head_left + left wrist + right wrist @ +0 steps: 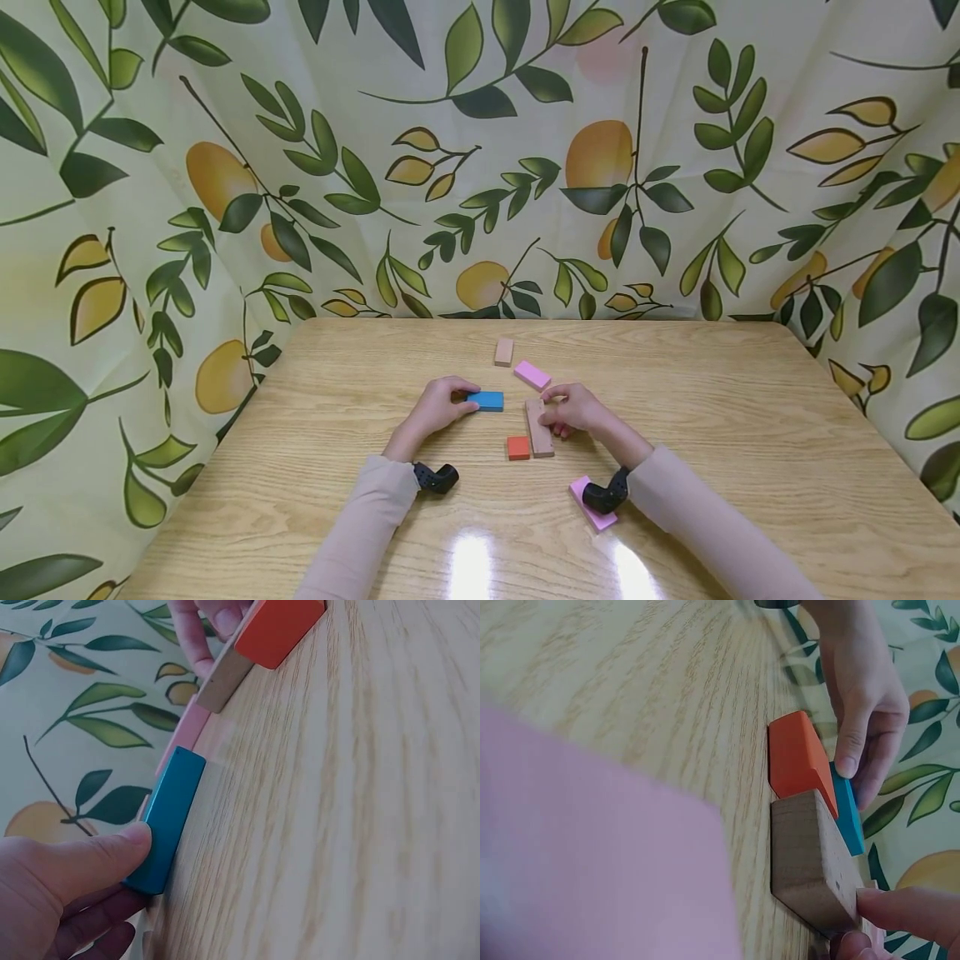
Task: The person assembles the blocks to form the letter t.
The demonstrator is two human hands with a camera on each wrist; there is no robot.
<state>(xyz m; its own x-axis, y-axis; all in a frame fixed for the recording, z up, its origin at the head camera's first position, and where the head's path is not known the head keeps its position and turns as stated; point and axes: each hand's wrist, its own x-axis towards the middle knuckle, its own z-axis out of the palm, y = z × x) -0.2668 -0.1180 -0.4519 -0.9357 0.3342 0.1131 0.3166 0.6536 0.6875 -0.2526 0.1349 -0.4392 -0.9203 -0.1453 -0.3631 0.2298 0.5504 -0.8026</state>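
My left hand [441, 407] pinches the left end of a blue block [489, 402] between thumb and fingers; in the left wrist view the thumb lies along the side of that block. A long plain wooden block [538, 428] lies to its right, and my right hand [573, 411] grips it near its far end, with thumb and fingertips at its right side. Against the near left side of the wooden block sits a small orange-red block [517, 448]. In the right wrist view the wooden block [802, 855] partly hides the blue one.
Just beyond the hands lies a pink block [532, 375], with a small wooden block [504, 352] farther back. Another pink block [596, 504] is under the right wrist camera [606, 493]. A patterned curtain [480, 208] borders the wooden table [337, 358].
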